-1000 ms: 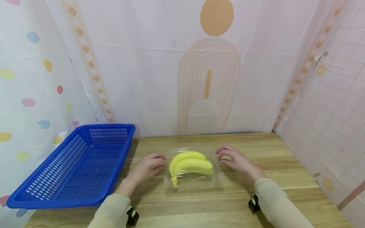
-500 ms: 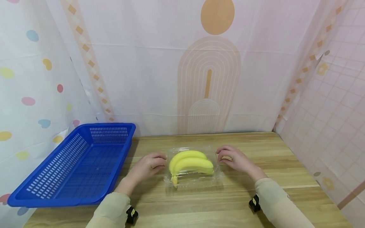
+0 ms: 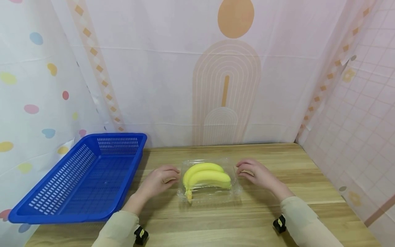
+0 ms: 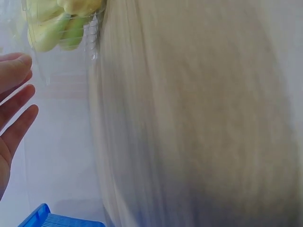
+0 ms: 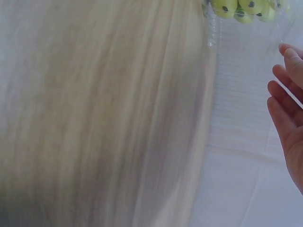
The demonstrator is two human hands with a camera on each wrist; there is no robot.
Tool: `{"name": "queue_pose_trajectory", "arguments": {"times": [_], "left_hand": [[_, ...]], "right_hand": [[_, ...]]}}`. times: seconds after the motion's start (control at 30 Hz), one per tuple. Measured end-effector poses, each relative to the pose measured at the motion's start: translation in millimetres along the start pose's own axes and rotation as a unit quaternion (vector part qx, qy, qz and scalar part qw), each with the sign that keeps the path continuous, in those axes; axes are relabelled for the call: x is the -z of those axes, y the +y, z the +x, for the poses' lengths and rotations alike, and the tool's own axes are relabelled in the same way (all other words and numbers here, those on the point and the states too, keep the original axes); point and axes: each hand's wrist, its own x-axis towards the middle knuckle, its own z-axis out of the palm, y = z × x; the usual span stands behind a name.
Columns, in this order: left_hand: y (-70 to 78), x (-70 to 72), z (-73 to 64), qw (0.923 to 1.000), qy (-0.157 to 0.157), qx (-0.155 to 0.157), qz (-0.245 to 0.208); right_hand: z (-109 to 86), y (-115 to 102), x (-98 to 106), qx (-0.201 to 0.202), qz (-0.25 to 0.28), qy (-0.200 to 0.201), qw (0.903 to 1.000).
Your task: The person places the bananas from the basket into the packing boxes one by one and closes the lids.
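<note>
A bunch of yellow bananas (image 3: 207, 177) lies inside a clear plastic box (image 3: 213, 198) on the wooden table. The stem end points to the front left. At the box's left side is my left hand (image 3: 158, 180), fingers loosely bent and thumb near the index fingertip. Whether those fingertips touch the plastic is hard to tell. My right hand (image 3: 256, 172) hovers just off the right side, relaxed fingers holding nothing. Both wrist views catch the banana ends through the plastic, above the left hand (image 4: 14, 90) and the right hand (image 5: 291, 94).
To the left stands a blue perforated plastic basket (image 3: 102, 178), with nothing in it. The wooden table (image 3: 210, 226) runs back to a patterned curtain (image 3: 160, 85). More curtain hangs on both sides.
My right hand has shifted slightly right, away from the box. My left hand has drawn back a very little to the left. The box and bananas stay in place.
</note>
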Motion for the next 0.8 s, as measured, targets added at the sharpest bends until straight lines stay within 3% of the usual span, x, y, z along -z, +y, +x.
{"name": "queue_pose_trajectory", "arguments": {"times": [0.33, 0.43, 0.57, 0.67, 0.8], "left_hand": [[9.5, 6.1, 0.8, 0.9987, -0.017, 0.034, 0.034], [15.2, 8.4, 1.4, 0.9971, -0.012, 0.059, 0.046], [27.2, 11.4, 3.9, 0.9907, -0.013, 0.126, 0.048], [37.1, 13.2, 6.0, 0.9804, -0.020, 0.194, 0.024], [47.9, 15.1, 7.6, 0.9527, -0.024, 0.300, -0.042]], "right_hand": [[-0.9, -9, 6, -0.033, 0.010, 0.000, 0.9994], [-2.4, -11, 7, -0.039, 0.010, -0.001, 0.9992], [-4.6, -15, 8, -0.057, 0.016, -0.003, 0.9983], [-6.1, -18, 9, -0.094, 0.041, -0.012, 0.9947], [-7.3, -25, 12, -0.160, 0.110, -0.024, 0.9807]]}}
